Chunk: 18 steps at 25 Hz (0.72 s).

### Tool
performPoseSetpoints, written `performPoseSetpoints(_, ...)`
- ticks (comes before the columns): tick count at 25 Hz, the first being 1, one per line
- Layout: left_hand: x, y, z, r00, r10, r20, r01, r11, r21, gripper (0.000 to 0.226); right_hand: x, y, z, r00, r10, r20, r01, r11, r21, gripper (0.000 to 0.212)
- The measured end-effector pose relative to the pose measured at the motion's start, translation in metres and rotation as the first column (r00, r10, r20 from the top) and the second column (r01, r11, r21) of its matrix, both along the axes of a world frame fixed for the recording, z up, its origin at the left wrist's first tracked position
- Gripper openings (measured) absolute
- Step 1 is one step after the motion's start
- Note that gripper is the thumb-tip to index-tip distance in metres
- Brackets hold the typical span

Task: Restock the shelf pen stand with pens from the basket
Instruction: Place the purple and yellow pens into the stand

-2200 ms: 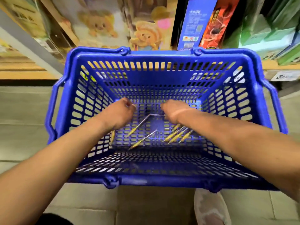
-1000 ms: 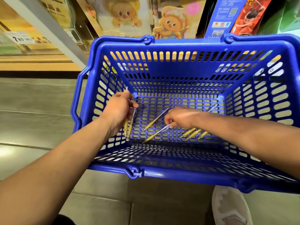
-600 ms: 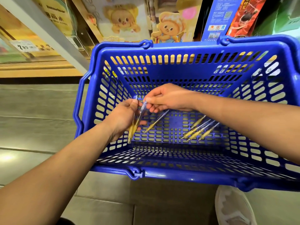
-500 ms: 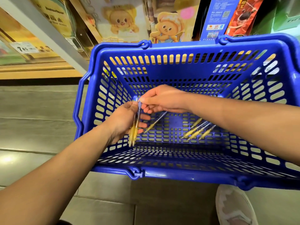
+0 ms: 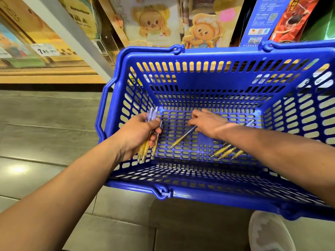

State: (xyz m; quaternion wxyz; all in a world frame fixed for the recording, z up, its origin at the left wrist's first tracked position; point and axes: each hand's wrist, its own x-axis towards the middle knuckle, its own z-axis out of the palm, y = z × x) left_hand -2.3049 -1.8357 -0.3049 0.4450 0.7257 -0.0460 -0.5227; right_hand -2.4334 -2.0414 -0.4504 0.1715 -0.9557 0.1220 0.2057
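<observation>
Three bundled pens point(image 5: 145, 151), tips near, are gripped by the left hand point(image 5: 136, 134); one diagonal pen point(image 5: 181, 138), tip near-left, is pinched by the right hand point(image 5: 208, 124); three loose pens point(image 5: 227, 152) lie rightward in the basket point(image 5: 208, 56).

one blue basket point(image 5: 199, 57). two hands reach into it. the left hand point(image 5: 135, 136) grips a bunch of pens point(image 5: 145, 151) showing three yellow tips, and the right hand point(image 5: 206, 122) pinches the end of one single pen point(image 5: 181, 138) near the middle of the basket's bottom. three loose pens point(image 5: 224, 153) lie together toward the basket's near right corner, partly under the forearm — seven pens counted in all. one white shoe point(image 5: 268, 232). two cartoon-bear boxes point(image 5: 152, 24) on the shelf.
</observation>
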Motion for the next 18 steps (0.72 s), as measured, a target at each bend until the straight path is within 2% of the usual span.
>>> performPoseSetpoints(3, 0.001, 0.002, 0.001, 0.998, 0.066, -0.008, -0.066, 0.998, 0.015, 0.008, 0.008, -0.007, 0.002, 0.998, 0.059, -0.022, -0.058, 0.998, 0.032, 0.024)
performPoseSetpoints(6, 0.001, 0.002, 0.001, 0.995, 0.096, -0.031, -0.095, 0.995, 0.031, 0.013, 0.015, -0.016, 0.02, 0.995, 0.035, -0.092, -0.01, 0.966, 0.257, 0.018)
performPoseSetpoints(8, 0.003, 0.003, -0.003, 0.997, 0.072, 0.026, -0.073, 0.996, 0.057, 0.021, 0.019, -0.019, 0.039, 0.996, -0.051, -0.068, 0.075, 0.906, 0.416, 0.014)
performPoseSetpoints(10, 0.001, 0.002, -0.006, 0.993, 0.022, 0.118, -0.033, 0.995, 0.091, 0.025, 0.025, -0.016, 0.059, 0.991, -0.126, -0.053, 0.134, 0.817, 0.561, 0.019)
performPoseSetpoints(13, -0.002, 0.0, -0.006, 0.938, -0.167, 0.303, 0.116, 0.977, 0.179, 0.019, 0.039, -0.002, 0.085, 0.968, -0.245, -0.054, 0.205, 0.648, 0.733, 0.029)
performPoseSetpoints(14, -0.004, -0.001, -0.006, 0.942, -0.168, 0.291, 0.124, 0.979, 0.164, 0.019, 0.044, 0.003, 0.09, 0.964, -0.257, -0.064, 0.212, 0.606, 0.766, 0.033)
performPoseSetpoints(18, -0.012, -0.006, 0.001, 1.0, -0.007, 0.024, 0.007, 1.0, -0.008, 0.02, 0.055, 0.022, 0.093, 0.959, -0.258, -0.112, 0.229, 0.48, 0.847, 0.037)
